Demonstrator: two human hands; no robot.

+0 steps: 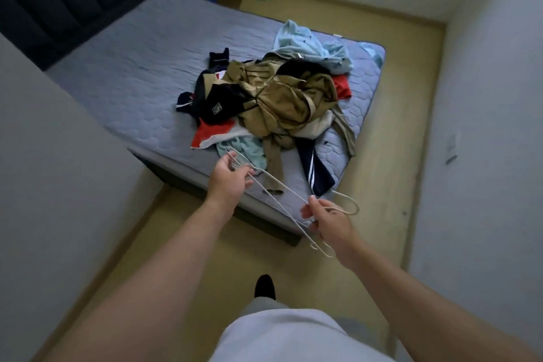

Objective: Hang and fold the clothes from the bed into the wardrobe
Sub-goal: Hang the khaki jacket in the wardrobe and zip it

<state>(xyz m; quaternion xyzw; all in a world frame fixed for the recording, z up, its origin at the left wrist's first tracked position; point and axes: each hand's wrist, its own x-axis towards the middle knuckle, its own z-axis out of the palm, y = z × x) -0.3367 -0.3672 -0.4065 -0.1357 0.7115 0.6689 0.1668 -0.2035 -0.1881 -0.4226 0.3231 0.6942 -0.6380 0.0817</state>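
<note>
1. Clothes (273,97) are heaped in a loose pile on the near right part of the bed (141,67), well apart from the dark headboard (58,3) at the far left.
2. At the pile's left edge a black garment (219,104) is laid over a red-and-white piece (213,131).
3. The left hand (229,179) is held just in front of the pile, and its curled fingers and thumb are closed on one end of the white wire hangers (276,185).
4. The hangers are stretched between the two hands, above the near corner of the bed.
5. A tan garment (282,94) is spread over the middle of the pile, and a light blue garment (308,44) is bunched at its far side.
6. A navy garment with white stripes (316,167) is draped toward the bed's near edge.
7. The right hand (329,219) is pinched on the hangers beside their hooks.
8. A light switch (452,147) is mounted on the right wall.
</note>
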